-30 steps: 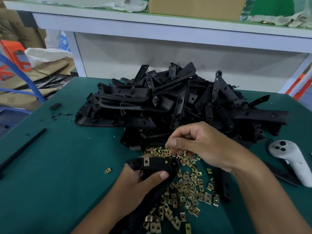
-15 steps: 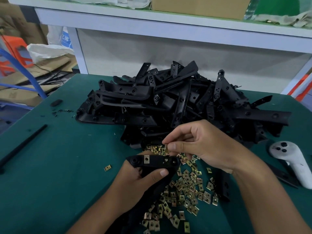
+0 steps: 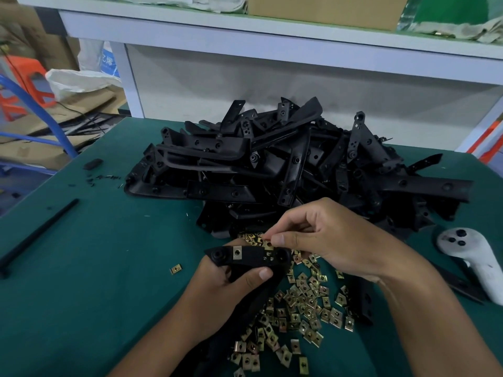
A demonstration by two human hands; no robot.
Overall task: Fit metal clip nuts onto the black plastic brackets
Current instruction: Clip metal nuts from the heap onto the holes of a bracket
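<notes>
The left hand (image 3: pixel 217 289) grips a black plastic bracket (image 3: pixel 250 257) from below, thumb curled over its near edge, holding it level above the green table mat (image 3: pixel 95 268). One clip nut already sits on the bracket's left part (image 3: pixel 237 253). The right hand (image 3: pixel 326 240) pinches another clip nut (image 3: pixel 267 244) between thumb and forefinger at the bracket's top edge, touching it near the right-hand hole.

Under and beside both hands lies a loose scatter of brass-coloured clip nuts (image 3: pixel 307 303), spreading toward the near table edge; a single stray nut (image 3: pixel 175 268) lies apart on the left. Behind the hands a big heap of black brackets (image 3: pixel 285 164) fills the middle of the mat, almost up to the white shelf frame (image 3: pixel 272 42) at the back. The widest bare mat lies left of the hands, bounded by a black rod (image 3: pixel 40 235) lying diagonally near the left edge. On the right, a white handheld controller (image 3: pixel 473 257) lies close to the heap and the right forearm. A cardboard box (image 3: pixel 326 9) stands on the shelf; its contents cannot be seen.
</notes>
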